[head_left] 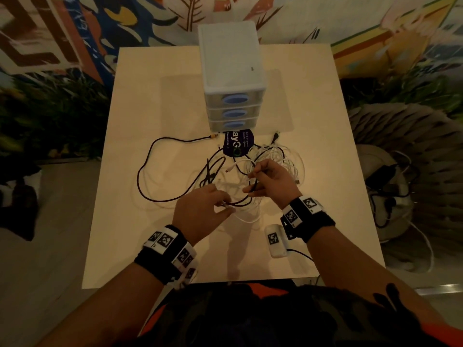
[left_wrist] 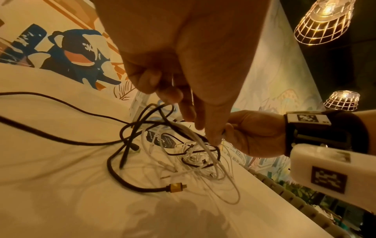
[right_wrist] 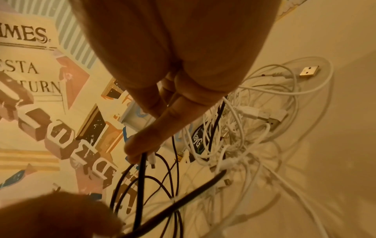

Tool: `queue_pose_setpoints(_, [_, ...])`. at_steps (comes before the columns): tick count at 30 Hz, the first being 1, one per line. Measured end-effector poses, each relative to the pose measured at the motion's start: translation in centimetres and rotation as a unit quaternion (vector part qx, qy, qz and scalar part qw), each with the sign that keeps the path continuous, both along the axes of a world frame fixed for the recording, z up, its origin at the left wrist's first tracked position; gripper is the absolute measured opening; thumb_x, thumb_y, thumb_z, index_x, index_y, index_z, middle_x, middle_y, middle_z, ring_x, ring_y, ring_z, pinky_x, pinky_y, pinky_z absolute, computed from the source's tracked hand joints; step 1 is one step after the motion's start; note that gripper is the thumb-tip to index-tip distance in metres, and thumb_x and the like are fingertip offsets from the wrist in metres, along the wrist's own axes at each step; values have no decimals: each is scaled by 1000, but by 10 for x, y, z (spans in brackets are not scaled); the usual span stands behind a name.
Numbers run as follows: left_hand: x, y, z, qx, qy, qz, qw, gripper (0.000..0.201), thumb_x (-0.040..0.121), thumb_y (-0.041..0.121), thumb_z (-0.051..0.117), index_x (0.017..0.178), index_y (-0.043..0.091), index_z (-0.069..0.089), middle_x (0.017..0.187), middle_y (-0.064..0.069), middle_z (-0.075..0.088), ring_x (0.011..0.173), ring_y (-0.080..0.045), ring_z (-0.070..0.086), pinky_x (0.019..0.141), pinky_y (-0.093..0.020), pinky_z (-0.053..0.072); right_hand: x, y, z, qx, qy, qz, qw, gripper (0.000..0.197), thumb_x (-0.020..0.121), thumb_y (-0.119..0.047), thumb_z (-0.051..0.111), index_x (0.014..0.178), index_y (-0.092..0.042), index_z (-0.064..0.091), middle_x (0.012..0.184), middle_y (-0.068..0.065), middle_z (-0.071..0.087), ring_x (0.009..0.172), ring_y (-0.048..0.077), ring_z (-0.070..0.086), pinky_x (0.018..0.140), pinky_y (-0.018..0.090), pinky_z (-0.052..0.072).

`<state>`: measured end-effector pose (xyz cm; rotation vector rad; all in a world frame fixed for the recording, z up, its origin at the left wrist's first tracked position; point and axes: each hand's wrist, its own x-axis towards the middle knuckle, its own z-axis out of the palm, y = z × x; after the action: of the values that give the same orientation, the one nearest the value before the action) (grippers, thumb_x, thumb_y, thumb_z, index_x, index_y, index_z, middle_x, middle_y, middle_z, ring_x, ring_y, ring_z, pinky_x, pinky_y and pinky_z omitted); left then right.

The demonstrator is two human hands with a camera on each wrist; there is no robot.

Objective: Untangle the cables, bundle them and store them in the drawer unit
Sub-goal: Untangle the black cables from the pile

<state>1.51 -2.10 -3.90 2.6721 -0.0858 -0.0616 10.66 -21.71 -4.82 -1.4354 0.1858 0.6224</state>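
Observation:
A tangle of cables lies mid-table in front of the white drawer unit, whose three drawers are closed. A long black braided cable loops out to the left; its gold plug rests on the table. White cables pile up on the right. My left hand pinches a black strand low over the table, and a white strand runs past its fingers. My right hand, slightly higher, pinches the black cable beside a white plug.
A round dark purple label lies under the cables at the foot of the drawer unit. A white tagged device hangs below my right wrist. A gold USB plug lies at the pile's far edge. Bare tabletop lies left.

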Motion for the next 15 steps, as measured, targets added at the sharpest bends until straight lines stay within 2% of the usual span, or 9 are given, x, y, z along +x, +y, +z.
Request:
queue_pose_setpoints(4, [-9,9,-3,44,34,-39,998,14,82,37,71,79,32,58,81,12,58,70,-9,56,53,-26,44,4,-4,2,28,25,-34,999,18,104,2,43,93,-10,52,93,12,64,69,30,74,56,31,59])
queue_pose_setpoints(7, [-14,13,-4,81,99,-31,991,12,90,47,64,88,35,62,82,15,60,70,-5,56,55,-22,36,5,-8,3,35,34,-45,998,18,104,1,44,92,-11,52,93,11,64,68,29,74,56,31,59])
queue_pose_setpoints(9, [-15,9,-1,65,76,-22,995,16,92,51,63,89,36,67,78,14,63,67,-5,59,52,-20,34,4,-8,3,33,35,-47,998,17,104,0,45,92,-11,52,94,12,64,68,29,74,56,31,59])
queue_pose_setpoints(11, [-11,0,3,11,-6,-5,1000,14,89,47,71,88,33,70,75,13,62,62,-6,58,50,-21,38,2,-7,4,28,30,-39,998,14,104,-2,46,94,-11,52,95,14,64,69,29,74,55,31,59])
queue_pose_setpoints(13, [-2,-10,2,-13,-47,-9,999,22,88,50,72,99,31,73,84,12,66,75,-9,61,60,-26,49,-2,-4,7,30,32,-24,999,8,104,-5,49,98,-10,51,92,14,66,70,30,74,56,32,59])
queue_pose_setpoints(15, [13,-19,-1,6,-14,-29,999,35,89,57,65,110,30,71,94,8,68,90,-13,60,71,-29,50,-5,-1,9,30,32,-8,999,5,103,-7,51,101,-11,53,91,13,70,72,30,73,59,35,60])
